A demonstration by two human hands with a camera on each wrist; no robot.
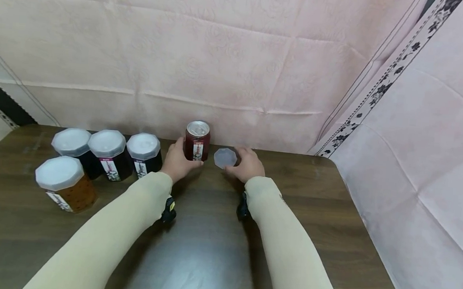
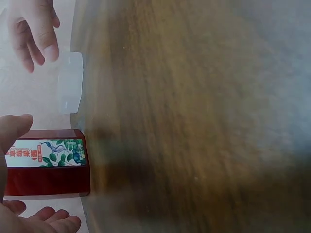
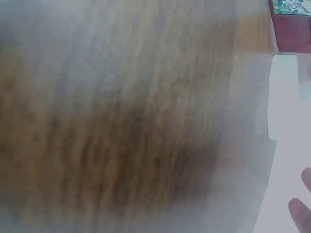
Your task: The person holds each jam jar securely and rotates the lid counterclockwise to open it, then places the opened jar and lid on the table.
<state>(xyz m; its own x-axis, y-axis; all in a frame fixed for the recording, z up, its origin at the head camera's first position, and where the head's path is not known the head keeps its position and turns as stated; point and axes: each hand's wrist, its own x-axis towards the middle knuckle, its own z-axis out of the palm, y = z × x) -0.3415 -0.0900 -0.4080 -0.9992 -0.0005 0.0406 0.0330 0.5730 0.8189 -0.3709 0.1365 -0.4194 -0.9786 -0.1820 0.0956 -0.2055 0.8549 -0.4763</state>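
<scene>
A dark red jam jar (image 1: 197, 138) with a silver pull-tab top stands upright near the table's back edge. My left hand (image 1: 178, 164) is around its left side and front. In the left wrist view the thumb and fingers lie on opposite sides of the jar (image 2: 46, 182), spread and not closed tightly on it. Just right of the jar is a translucent white octagonal lid (image 1: 224, 158). My right hand (image 1: 250, 166) is at the lid's right edge, its fingers loose. From the left wrist view, that right hand (image 2: 36, 34) appears apart from the lid (image 2: 71, 82).
Left of my hands stand several jars with white octagonal lids: an orange-brown one (image 1: 76, 191) in front, and dark ones behind it, including a dark jar (image 1: 117, 165). A pink cloth (image 1: 221, 71) hangs behind the wooden table (image 1: 190, 259) and on its right side.
</scene>
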